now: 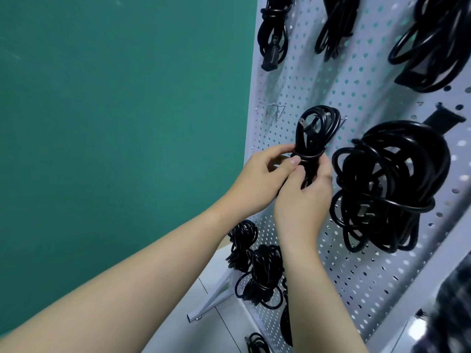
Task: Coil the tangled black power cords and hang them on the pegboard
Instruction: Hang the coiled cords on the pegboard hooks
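Hanging step in hand: left hand [265, 174] and right hand [303, 197], side by side, both pinch the wrapped waist of the coiled cord [316, 131], held against the pegboard [339, 87]. Its top loop sits at a bare hook [342, 121]; whether it is seated, cannot tell. Further right, a bigger bundle [387, 184] already hangs. Next move likely calls for settling the loop over the hook, then letting go

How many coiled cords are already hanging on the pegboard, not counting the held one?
6: three along the top, one mid-right, two lower left. Others may be hidden.
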